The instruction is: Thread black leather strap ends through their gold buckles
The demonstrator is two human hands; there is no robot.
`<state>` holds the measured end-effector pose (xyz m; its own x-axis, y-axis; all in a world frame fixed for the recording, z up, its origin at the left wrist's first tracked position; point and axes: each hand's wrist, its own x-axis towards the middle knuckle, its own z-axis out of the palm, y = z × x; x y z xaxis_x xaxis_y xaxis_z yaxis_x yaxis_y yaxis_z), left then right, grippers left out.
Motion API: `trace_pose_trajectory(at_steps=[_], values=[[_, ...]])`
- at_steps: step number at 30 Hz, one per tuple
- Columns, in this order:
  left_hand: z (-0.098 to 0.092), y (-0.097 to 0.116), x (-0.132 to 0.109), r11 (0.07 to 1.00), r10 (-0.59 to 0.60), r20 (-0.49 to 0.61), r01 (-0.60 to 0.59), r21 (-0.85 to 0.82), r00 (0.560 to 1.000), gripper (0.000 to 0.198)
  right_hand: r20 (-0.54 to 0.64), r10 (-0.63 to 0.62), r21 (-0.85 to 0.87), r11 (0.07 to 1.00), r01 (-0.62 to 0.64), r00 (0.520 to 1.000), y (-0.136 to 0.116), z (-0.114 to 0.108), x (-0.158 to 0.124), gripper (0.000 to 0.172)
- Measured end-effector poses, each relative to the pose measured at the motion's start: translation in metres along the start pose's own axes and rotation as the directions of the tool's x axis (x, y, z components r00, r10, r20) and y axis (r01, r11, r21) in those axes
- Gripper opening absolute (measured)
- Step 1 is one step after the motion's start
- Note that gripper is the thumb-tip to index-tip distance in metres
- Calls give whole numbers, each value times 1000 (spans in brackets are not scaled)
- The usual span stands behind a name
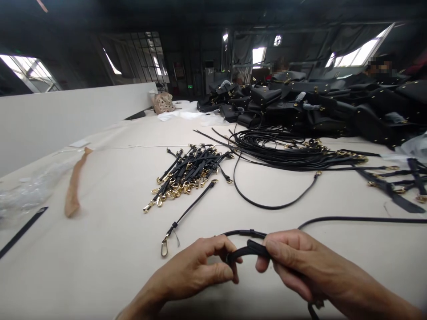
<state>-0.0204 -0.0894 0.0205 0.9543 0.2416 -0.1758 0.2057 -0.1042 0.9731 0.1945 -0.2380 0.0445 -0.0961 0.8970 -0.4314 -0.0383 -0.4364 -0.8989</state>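
Both hands pinch one thin black leather strap [245, 252] near the front edge of the table. My left hand [196, 271] grips the strap's folded end between thumb and fingers. My right hand [300, 262] pinches the same strap just to the right, where a small loop sits. The strap runs on to the right [367, 219] across the table. A short black strap with a gold clasp [187, 213] lies just beyond my hands.
A pile of short black straps with gold clasps [187, 171] lies mid-table. Coiled long black straps [283, 149] and black handbags [300, 106] fill the back right. A tan strip [75, 186], clear plastic [26, 191] and a white board [66, 115] are left. People sit far behind.
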Motion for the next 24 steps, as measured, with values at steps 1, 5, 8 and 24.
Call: trace_pose_trajectory(at_steps=[1, 5, 8, 24], values=[[1, -1, 0, 999, -23, -19, 22, -36, 1000, 15, -2, 6, -28, 1000, -6, 1000, 1, -4, -1, 56], [6, -1, 3, 994, -53, -198, 33, -101, 979, 15, -34, 53, -196, 979, -59, 998, 6, -11, -3, 47], [13, 2, 8, 998, 1, -278, 16, 60, 960, 13, -105, 97, -276, 953, -122, 990, 12, -7, -2, 38], [51, 3, 26, 827, 482, -205, -365, 427, 852, 9, -24, 36, -130, 991, -39, 999, 24, 2, 2, 33]])
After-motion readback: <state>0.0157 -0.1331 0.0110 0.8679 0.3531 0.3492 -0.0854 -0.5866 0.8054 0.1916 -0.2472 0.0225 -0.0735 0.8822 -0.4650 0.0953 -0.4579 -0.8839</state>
